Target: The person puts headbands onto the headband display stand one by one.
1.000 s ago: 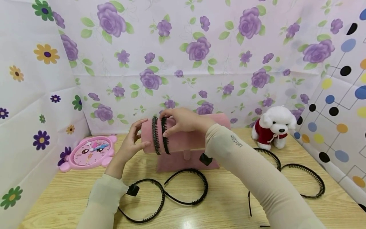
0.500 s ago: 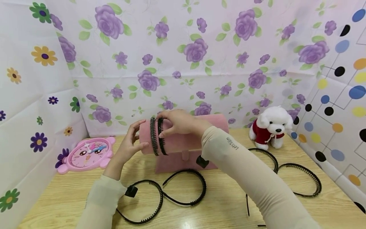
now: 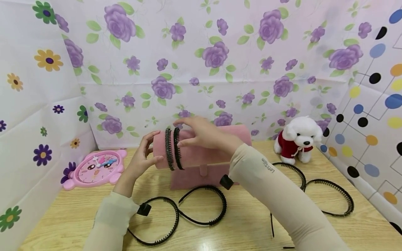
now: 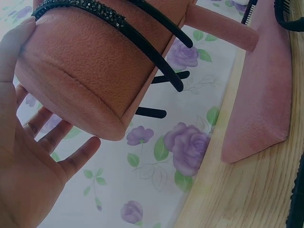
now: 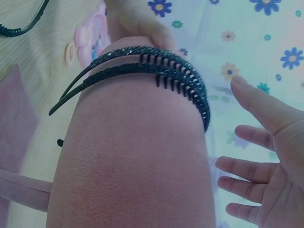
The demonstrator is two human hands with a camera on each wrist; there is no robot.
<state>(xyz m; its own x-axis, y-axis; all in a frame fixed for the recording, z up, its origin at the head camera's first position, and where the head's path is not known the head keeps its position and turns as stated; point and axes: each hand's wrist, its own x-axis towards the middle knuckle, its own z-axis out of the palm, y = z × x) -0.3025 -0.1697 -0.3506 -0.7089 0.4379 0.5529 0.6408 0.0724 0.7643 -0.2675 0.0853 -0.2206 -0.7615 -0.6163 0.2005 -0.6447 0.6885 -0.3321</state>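
Two black headbands sit side by side around the left part of a pink plush headband stand [image 3: 207,153]. The outer headband [image 3: 169,150] sparkles; the inner headband [image 3: 177,148] has comb teeth along its edge. My left hand [image 3: 142,158] holds the roll's left end, thumb in front and fingers reaching behind. In the left wrist view some of those fingers are spread off the plush. My right hand [image 3: 202,134] hovers by the inner headband with fingers extended. The right wrist view shows this right hand [image 5: 275,156] apart from both headbands, with nothing between thumb and fingers.
Two black headbands [image 3: 216,190] lie on the wooden table [image 3: 245,226] before the stand. More headbands [image 3: 345,195] lie to the right, partly behind my right sleeve. A pink clock [image 3: 97,169] is at left; a white toy dog [image 3: 298,139] sits at right. Flowered cloth hangs behind.
My right hand has let go of the inner headband and lifted slightly away from it. Shortly before, that headband shifted a little along the roll. The left hand keeps its hold.
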